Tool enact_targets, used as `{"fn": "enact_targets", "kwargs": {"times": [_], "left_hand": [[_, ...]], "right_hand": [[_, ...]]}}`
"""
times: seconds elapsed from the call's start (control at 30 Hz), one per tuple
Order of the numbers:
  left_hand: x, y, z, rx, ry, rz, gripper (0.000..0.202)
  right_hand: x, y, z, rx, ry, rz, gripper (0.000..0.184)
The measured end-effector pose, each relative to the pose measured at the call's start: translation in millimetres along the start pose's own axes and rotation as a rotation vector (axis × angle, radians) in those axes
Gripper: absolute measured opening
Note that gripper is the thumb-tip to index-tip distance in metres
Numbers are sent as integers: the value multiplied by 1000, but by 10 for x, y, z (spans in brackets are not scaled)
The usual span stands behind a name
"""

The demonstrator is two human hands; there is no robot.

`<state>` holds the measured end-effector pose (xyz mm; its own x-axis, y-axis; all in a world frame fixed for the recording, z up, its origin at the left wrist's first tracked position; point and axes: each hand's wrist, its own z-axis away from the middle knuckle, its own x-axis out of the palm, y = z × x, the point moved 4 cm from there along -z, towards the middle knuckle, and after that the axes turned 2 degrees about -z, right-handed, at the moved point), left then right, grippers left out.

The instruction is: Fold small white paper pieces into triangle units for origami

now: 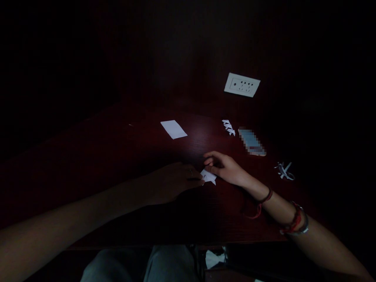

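Observation:
A small folded piece of white paper (209,178) with pointed corners lies on the dark red table between my hands. In shadow, my left hand (178,181), with a ring on one finger, reaches in from the left. Its thumb and forefinger tips close on the paper's left edge. From the right, my right hand (225,167) holds the paper's upper edge under its thumb, with the other fingers loosely curled above. The hands partly cover the paper, and the undersides of the fingers are hidden.
A white sheet (174,129) lies farther back on the table (117,156). Several small folded paper pieces (228,127) sit beside a phone (252,141) with a blurred screen. Thin curled strips (284,171) lie at right. A socket plate (242,85) is on the wall.

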<state>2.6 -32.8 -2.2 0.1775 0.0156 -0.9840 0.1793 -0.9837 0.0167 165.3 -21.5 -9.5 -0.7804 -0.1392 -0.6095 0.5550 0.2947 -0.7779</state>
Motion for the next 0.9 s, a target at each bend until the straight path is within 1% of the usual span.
{"fn": "enact_targets", "kwargs": {"times": [0.1, 0.2, 0.27, 0.33, 0.5, 0.67, 0.8, 0.9], "left_hand": [[1, 9, 3, -2, -4, -7, 44], [4, 10, 4, -1, -8, 1, 43], [4, 6, 3, -3, -13, 6, 44], [3, 0, -1, -7, -20, 13, 46], [-4, -18, -9, -26, -14, 31, 48], [22, -14, 13, -44, -13, 33, 51], [46, 0, 32, -60, -20, 14, 55], [52, 3, 37, -72, -23, 0, 56]], "right_hand": [[15, -13, -16, 40, -46, -51, 30], [30, -26, -26, 91, -38, -164, 29], [42, -40, -26, 83, -38, -227, 30], [46, -55, -17, 44, -45, -234, 32], [19, -77, 23, -22, -27, -97, 38], [-8, -193, 82, -132, -19, 77, 31], [-28, -268, 140, -246, -55, 166, 30], [-30, -288, 171, -347, -88, 243, 22]]}}
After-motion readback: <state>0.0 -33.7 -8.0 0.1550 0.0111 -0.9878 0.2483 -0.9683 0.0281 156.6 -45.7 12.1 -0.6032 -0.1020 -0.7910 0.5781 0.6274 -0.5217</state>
